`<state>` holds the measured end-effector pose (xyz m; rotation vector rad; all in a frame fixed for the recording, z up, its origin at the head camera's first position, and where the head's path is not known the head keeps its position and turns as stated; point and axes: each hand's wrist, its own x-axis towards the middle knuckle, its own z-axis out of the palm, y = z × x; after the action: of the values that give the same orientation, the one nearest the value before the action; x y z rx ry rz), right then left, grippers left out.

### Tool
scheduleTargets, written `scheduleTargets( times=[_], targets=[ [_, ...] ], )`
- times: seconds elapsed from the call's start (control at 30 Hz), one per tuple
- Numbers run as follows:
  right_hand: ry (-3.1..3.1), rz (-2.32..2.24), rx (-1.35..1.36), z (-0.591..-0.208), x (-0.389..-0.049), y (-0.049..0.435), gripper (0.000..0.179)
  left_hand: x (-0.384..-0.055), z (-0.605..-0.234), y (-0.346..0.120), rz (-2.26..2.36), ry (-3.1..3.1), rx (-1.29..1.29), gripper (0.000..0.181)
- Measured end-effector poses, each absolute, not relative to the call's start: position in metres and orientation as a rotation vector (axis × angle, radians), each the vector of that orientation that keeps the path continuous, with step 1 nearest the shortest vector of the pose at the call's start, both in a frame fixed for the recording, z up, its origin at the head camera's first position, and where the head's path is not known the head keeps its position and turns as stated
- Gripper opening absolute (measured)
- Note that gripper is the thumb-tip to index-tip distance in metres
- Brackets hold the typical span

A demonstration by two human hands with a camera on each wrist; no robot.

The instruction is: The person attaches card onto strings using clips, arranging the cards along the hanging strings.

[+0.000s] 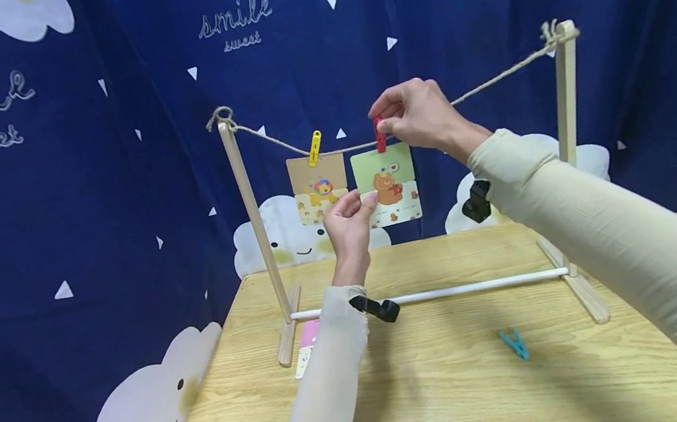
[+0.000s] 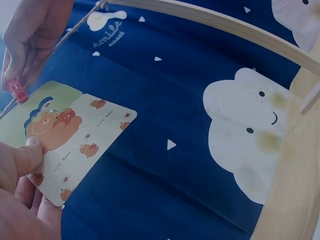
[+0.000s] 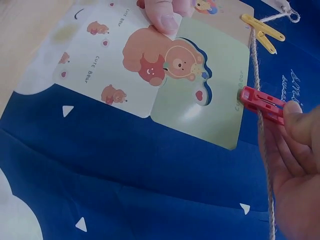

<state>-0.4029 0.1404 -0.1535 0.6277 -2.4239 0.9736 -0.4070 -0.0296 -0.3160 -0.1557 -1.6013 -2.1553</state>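
Observation:
A green and white bear card [image 1: 390, 192] is at the rope [image 1: 490, 81], its top edge under a red clothespin [image 3: 262, 104]. My left hand [image 1: 350, 227] pinches the card's left edge between thumb and fingers. The right hand [image 1: 423, 114] pinches the upper end of the red clothespin, whose lower end sits over the rope and the card's top. To the left, a lion card [image 1: 310, 197] hangs from the rope by a yellow clothespin [image 1: 315, 149]. In the left wrist view, the left thumb covers part of the bear card.
The rope runs between two wooden posts [image 1: 566, 89] joined by a white rod [image 1: 475, 287]. On the wooden table [image 1: 456, 383] lie a blue clothespin [image 1: 515, 344] and a pink card [image 1: 309, 333], partly hidden by the left sleeve. A dark blue curtain [image 1: 303, 63] hangs behind.

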Motion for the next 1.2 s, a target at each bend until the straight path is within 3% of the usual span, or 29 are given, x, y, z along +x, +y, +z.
scheduleTargets(
  times=[1.2],
  targets=[
    [-2.474,0.977,0.642,-0.1586,-0.4049,0.1396,0.023,-0.4082,-0.3165,-0.0294,-2.157,-1.557,-0.238,0.023]
  ],
)
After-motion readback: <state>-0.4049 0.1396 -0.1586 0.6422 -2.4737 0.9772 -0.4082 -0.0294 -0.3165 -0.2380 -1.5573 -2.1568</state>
